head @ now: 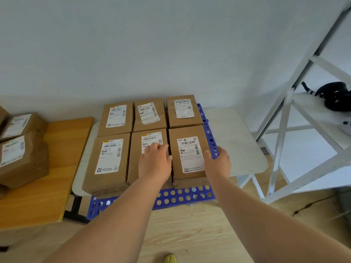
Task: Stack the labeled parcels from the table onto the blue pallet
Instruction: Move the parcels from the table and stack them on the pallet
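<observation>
Parcels: six sit in two rows on the blue pallet [182, 196]. I see my left hand [154, 162] and right hand [218, 164] flanking the front-right parcel [188, 154], fingers loosely curled against its sides.

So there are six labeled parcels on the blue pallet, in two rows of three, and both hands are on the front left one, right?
Not quite. The head view shows six labeled parcels on the blue pallet in two rows of three, but the left hand and right hand flank the front right parcel, not the front left one.
</observation>
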{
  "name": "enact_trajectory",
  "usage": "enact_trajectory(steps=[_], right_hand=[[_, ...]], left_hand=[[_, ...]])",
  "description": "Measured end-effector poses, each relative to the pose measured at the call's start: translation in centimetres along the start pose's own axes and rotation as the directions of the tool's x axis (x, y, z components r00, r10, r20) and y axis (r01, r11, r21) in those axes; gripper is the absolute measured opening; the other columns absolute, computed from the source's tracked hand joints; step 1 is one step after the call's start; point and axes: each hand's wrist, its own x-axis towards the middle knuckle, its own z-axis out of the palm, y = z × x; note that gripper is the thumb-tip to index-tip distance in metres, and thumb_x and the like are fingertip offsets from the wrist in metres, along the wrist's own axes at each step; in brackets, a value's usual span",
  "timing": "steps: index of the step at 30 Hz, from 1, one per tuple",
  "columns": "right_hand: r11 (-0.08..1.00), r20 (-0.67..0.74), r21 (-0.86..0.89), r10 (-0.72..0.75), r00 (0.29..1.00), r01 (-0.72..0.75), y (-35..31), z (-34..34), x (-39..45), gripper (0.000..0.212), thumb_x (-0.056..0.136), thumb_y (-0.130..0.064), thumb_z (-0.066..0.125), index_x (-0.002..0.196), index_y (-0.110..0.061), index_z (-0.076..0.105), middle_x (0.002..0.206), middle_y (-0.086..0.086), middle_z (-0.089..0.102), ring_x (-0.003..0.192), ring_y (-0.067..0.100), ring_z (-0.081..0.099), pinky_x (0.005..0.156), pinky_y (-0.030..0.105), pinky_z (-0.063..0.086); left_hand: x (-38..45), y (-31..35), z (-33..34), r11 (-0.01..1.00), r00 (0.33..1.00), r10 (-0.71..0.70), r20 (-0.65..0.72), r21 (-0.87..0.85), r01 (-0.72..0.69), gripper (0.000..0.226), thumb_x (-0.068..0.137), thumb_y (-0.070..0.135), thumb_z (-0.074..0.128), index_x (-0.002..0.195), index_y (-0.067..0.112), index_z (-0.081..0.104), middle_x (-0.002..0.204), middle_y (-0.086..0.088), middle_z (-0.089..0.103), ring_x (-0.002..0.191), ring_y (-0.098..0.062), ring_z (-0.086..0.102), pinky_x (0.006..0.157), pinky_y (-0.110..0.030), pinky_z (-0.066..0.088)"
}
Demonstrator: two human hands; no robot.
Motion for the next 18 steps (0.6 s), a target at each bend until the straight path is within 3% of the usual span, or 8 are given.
enact_trajectory(steps=[3,7,8,11,15,18], right_hand=[[0.991,0.092,-0.08,-0.104,0.99,0.111,-3.5,0.7,2.0,0.055,0.094,-0.036,0.053,0.145,-0.026,0.037,0.14,-0.004,0.046,0.112,0.019,0.057,0.073,0.033,0.053],[0.966,0.171,-0.181,-0.155,0.973,0.186,-7.8,3.4,4.7,0.037,0.09,-0.027,0.057,0.126,-0.029,0.049,0.113,-0.007,0.055,0.103,0.019,0.06,0.084,0.044,0.056],[0.953,0.181,-0.218,-0.171,0.968,0.209,-8.5,4.2,5.3,0.044,0.089,-0.028,0.058,0.131,-0.028,0.047,0.114,-0.006,0.053,0.106,0.021,0.059,0.086,0.046,0.055],[0.908,0.206,-0.351,-0.164,0.965,0.229,-9.8,6.3,7.2,0.067,0.086,-0.033,0.058,0.146,-0.022,0.031,0.14,0.004,0.045,0.125,0.028,0.048,0.098,0.05,0.047],[0.875,0.186,-0.454,-0.094,0.978,0.17,-10.2,8.2,9.5,0.075,0.089,-0.038,0.059,0.15,-0.015,0.022,0.153,0.01,0.032,0.139,0.032,0.031,0.111,0.052,0.033],[0.856,0.164,-0.493,-0.084,0.983,0.156,-10.0,9.0,10.1,0.078,0.091,-0.04,0.058,0.152,-0.013,0.017,0.157,0.011,0.025,0.143,0.031,0.024,0.114,0.051,0.029]], left_hand=[[3.3,-0.2,-1.3,0.999,1.0,-0.006,-0.022,-0.044,0.005,0.047,0.099,0.03,0.048,0.145,0.025,0.037,0.145,0.001,0.039,0.134,-0.02,0.034,0.104,-0.037,0.037],[8.8,-0.9,-1.6,0.996,0.999,-0.01,0.031,-0.087,0.013,0.056,0.099,0.028,0.048,0.151,0.021,0.027,0.154,-0.001,0.03,0.141,-0.023,0.027,0.112,-0.042,0.029],[10.0,-1.1,-1.5,0.997,0.999,-0.009,0.044,-0.076,0.012,0.057,0.099,0.029,0.048,0.151,0.019,0.026,0.155,-0.001,0.029,0.142,-0.024,0.024,0.114,-0.042,0.026],[12.6,-1.4,-1.1,1.0,0.993,-0.018,0.112,-0.018,0.02,0.059,0.1,0.033,0.046,0.152,0.019,0.023,0.158,-0.002,0.023,0.146,-0.025,0.015,0.118,-0.049,0.018],[14.3,-1.6,-0.1,0.997,0.97,-0.074,0.23,-0.011,0.078,0.063,0.1,0.043,0.042,0.154,0.026,0.013,0.162,0.002,0.006,0.149,-0.023,-0.003,0.114,-0.061,0.003],[14.8,-2.1,0.8,0.996,0.962,-0.081,0.26,-0.016,0.088,0.064,0.099,0.046,0.042,0.154,0.029,0.012,0.162,0.003,0.004,0.149,-0.023,-0.006,0.112,-0.064,0.0]])
